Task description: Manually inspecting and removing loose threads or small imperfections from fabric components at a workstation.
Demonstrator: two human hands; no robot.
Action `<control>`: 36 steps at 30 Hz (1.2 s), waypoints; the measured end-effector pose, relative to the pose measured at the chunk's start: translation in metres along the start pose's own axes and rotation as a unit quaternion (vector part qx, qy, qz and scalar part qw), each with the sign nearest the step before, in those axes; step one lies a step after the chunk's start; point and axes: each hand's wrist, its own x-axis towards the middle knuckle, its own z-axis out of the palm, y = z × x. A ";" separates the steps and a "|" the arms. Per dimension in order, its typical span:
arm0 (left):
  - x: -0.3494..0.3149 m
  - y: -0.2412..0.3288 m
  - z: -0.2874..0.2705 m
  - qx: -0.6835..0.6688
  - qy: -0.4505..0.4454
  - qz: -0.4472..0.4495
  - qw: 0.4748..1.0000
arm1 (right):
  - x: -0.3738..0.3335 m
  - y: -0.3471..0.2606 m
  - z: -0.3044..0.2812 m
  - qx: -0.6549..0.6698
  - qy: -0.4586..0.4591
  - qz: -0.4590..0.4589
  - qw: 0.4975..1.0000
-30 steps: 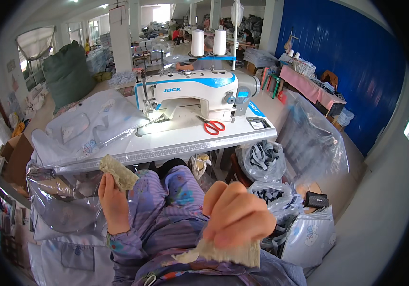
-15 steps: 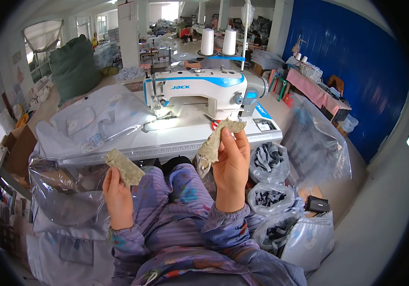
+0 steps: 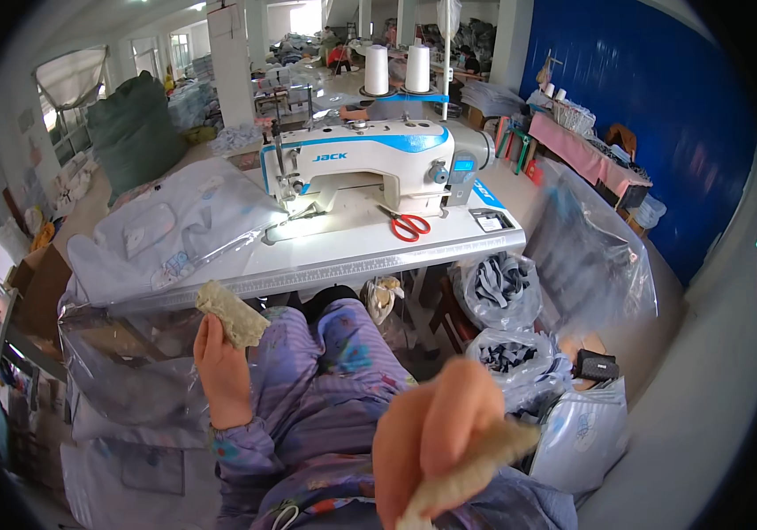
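Note:
My left hand holds a rolled piece of pale greenish-beige flatbread upright between thumb and fingers, over my lap near the table's front edge. Close to the camera at the lower right, my right hand is large and somewhat blurred. Its fingers are closed on a torn strip of the same flatbread, which sticks out on both sides of them. Beyond both hands stands a white and blue sewing machine with its lamp lit. Red-handled scissors lie on its table, touched by neither hand.
Plastic-covered light fabric spreads over the table's left part. Clear bags of dark fabric strips stand at the right, near a small black box. Two white thread cones rise behind the machine. A pink-covered table stands farther right.
My right hand has come down and toward the camera with its flatbread strip, uncovering the scissors. The left hand stays almost in place. The view has shifted slightly.

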 end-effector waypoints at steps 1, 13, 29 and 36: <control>0.000 0.001 0.004 -0.108 0.002 -0.054 0.993 | -0.019 -0.004 0.018 0.054 0.096 0.065 0.992; 0.014 0.026 -0.019 -0.361 0.005 -0.219 0.907 | -0.019 0.015 0.013 0.148 0.057 -0.070 0.985; 0.020 0.030 -0.021 -0.651 0.035 -0.347 0.674 | 0.017 0.016 -0.027 0.233 -0.310 -0.005 0.922; 0.014 0.026 -0.010 -0.682 0.056 -0.356 0.636 | 0.017 0.019 -0.034 0.227 -0.358 -0.037 0.905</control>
